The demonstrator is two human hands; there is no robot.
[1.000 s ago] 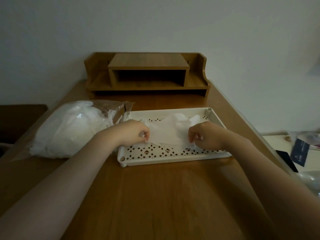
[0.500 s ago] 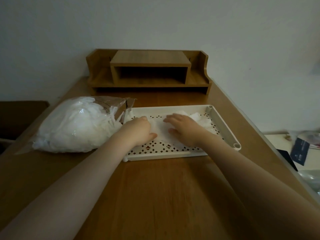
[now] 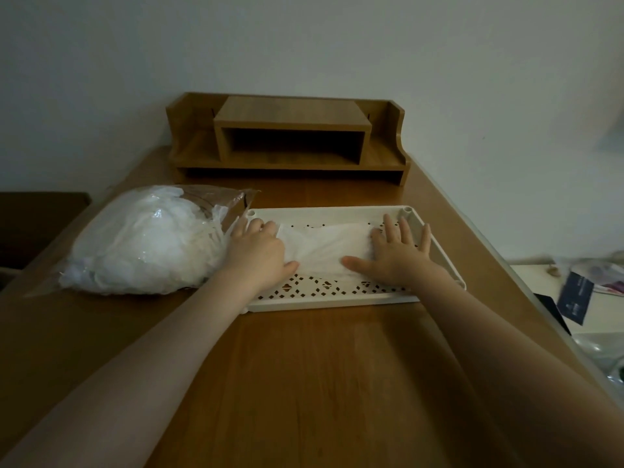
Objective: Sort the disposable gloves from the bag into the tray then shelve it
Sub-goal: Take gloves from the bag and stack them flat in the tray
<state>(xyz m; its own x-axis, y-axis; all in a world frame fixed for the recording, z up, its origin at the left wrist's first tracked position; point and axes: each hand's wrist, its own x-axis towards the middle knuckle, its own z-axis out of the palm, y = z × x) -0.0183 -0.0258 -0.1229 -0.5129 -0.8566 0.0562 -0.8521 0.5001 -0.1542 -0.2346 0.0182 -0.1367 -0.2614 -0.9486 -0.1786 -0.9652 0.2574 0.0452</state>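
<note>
The left hand lies flat with fingers straight, pressing the left end of a thin, translucent white glove. The right hand is spread wide, palm down, on the glove's right end, thumb pointing toward the middle of the frame. The glove is smoothed flat, a soft crinkled film in a rough rectangle, lying in the middle of the tray.

The tray is a shallow cream plastic rectangle with a raised rim, round posts at its far corners and a floor pierced with small diamond-shaped cutouts. Touching its left edge, at centre left of the frame, is a clear plastic bag, bulging with a crumpled heap of more white gloves, its open mouth facing the tray.

All rest on a smooth wood-grain bench. At upper centre stands a wooden shelf of matching grain, with a box-shaped open compartment. At the right edge lies a dark card; its print is too small to read.
</note>
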